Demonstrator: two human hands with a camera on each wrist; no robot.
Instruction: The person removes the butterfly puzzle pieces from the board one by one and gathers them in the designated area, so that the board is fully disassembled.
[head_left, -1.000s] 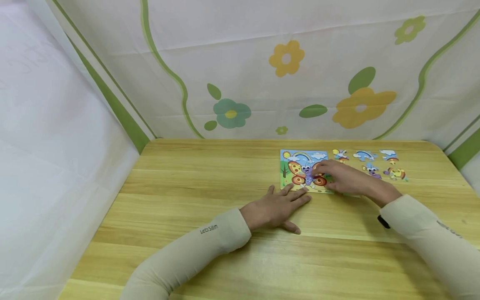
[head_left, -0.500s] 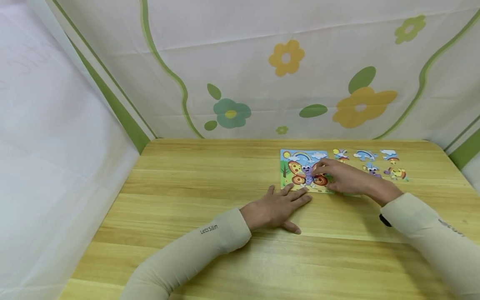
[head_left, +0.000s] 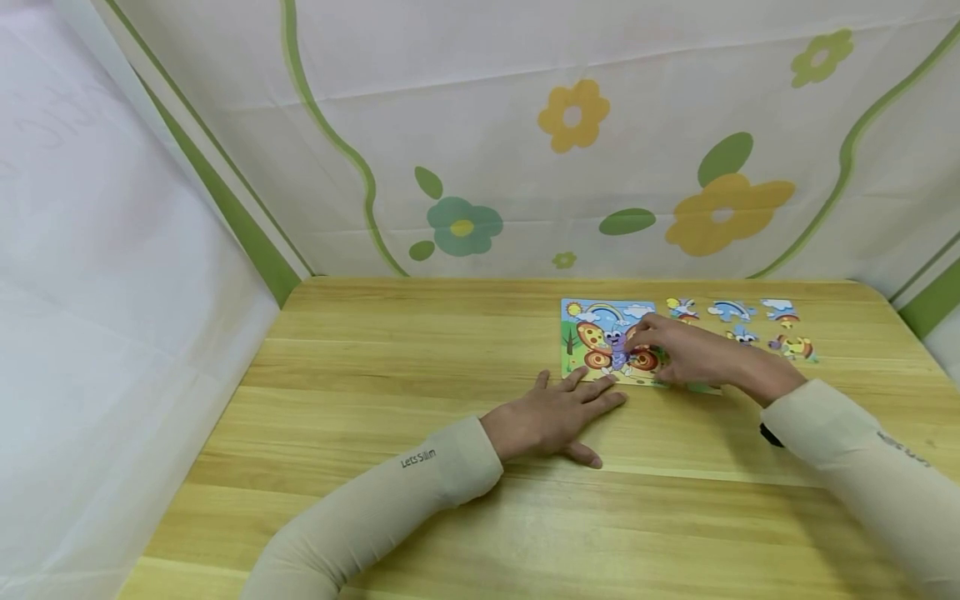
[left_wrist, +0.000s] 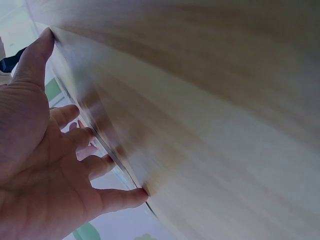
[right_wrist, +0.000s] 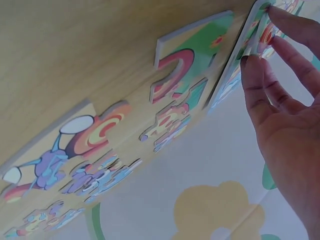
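A butterfly jigsaw puzzle board (head_left: 568, 327) lies flat near the back of the table. My left hand (head_left: 557, 417) rests palm down in front of it, fingers spread, some fingertips at the board's near edge. My right hand (head_left: 686, 354) arches over the board's right half. In the right wrist view, its thumb and fingers pinch at what looks like a thin puzzle piece (right_wrist: 256, 36) on the board; the hand mostly hides it in the head view. Loose puzzle pieces lie beside the board, among them a green-cornered piece (right_wrist: 210, 47) and a yellow-and-orange piece (head_left: 793, 347).
Several more loose pieces, such as a rainbow piece (head_left: 731, 311) and a cloud piece (head_left: 778, 312), lie in rows at the back right. The wooden table (head_left: 420, 350) ends at a white flowered curtain (head_left: 510, 167).
Hardly anything differs. My right hand shifts very slightly over the board, and my left hand stays in place.
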